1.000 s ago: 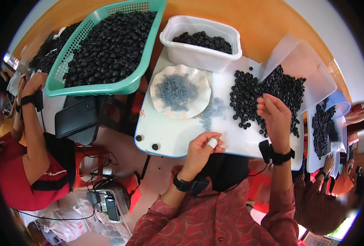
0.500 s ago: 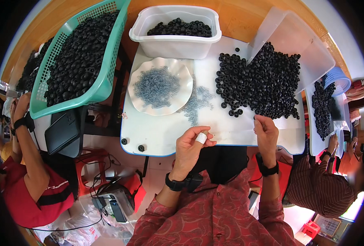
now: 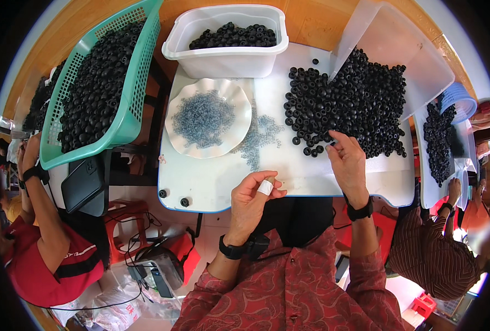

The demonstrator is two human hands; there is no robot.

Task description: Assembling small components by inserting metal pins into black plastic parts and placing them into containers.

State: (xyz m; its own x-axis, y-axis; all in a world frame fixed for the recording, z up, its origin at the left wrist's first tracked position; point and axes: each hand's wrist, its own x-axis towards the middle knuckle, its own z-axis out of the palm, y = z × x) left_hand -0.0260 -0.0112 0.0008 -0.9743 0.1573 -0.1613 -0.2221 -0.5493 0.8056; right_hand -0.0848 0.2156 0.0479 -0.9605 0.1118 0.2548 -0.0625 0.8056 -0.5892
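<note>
On a white rectangular plastic work table (image 3: pixel 212 187) edged in blue, set against an orange-brown wooden surface (image 3: pixel 311 25) and standing over a cluttered floor with a red plastic stool (image 3: pixel 124 212) and tangled cables, small parts are sorted. At the table's right half a loose heap of small black rubber rings (image 3: pixel 355 99) is spread, partly spilling from a tipped translucent plastic tray (image 3: pixel 405 49). The right hand (image 3: pixel 347 160) is laid at the near edge of that heap, its fingers loosely spread and touching a few rings; whether one is pinched cannot be told. The left hand (image 3: pixel 253 198) is held just above the table's front edge, curled nearly closed, with a white tape wrap (image 3: pixel 265 187) on a fingertip; whether anything small is held between thumb and finger cannot be told. Left of centre a white scalloped shallow dish (image 3: pixel 173 129) is filled with tiny translucent grey-blue rings (image 3: pixel 203 116), and more of these are scattered just beside it on the table. Behind the dish a white rectangular plastic tub (image 3: pixel 228 55) is part-filled with black rings. Further left a green slotted plastic basket (image 3: pixel 129 118) is heaped with more black rings. At the left a person's arm in a red sleeve (image 3: pixel 35 187) is seen, and at the right another person in a striped brown top (image 3: pixel 438 259) is seated beside a second heap of black rings (image 3: pixel 439 143).
</note>
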